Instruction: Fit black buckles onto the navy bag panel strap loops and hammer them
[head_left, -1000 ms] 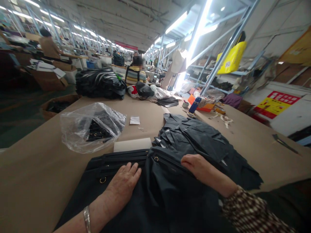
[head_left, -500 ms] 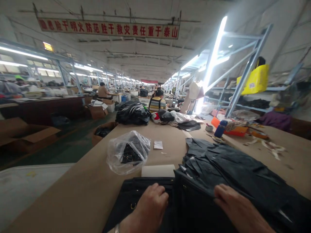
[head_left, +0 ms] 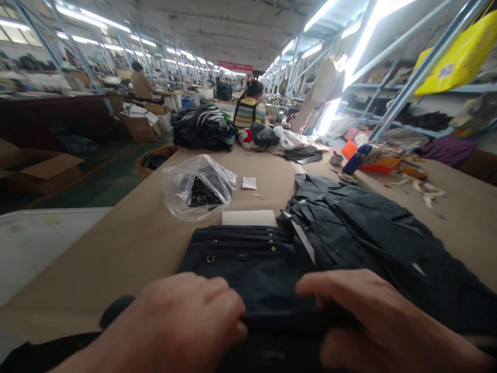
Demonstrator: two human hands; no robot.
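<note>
Head view: the work in hand is a two-handed hold on the near edge of a black bag (head_left: 248, 264), a flat dark piece with zip lines and small gold rings, lying on the brown table (head_left: 128, 248) directly ahead of the hands.

The left hand (head_left: 174, 321) is curled into a loose fist, its fingers folded over the bag's near edge so that the edge sits inside the curl. The right hand (head_left: 380, 326) lies just beside it, forefinger stretched along the top of the same edge and thumb underneath, pinching the cloth between them. Both hands are blurred, so the depth of each hold cannot be told.

As a judgement, any further handling calls for an even pull from both hands, since the bag's far right corner touches the pile of black fabric pieces (head_left: 368, 223), which could be dragged along.

Beyond the bag's far edge a white card (head_left: 249, 217) lies flat. Further ahead and left of the hands is a clear plastic bag (head_left: 198, 186) with dark fittings inside. Well beyond, a seated person in a striped top (head_left: 250, 111) works at the table's far end.
</note>
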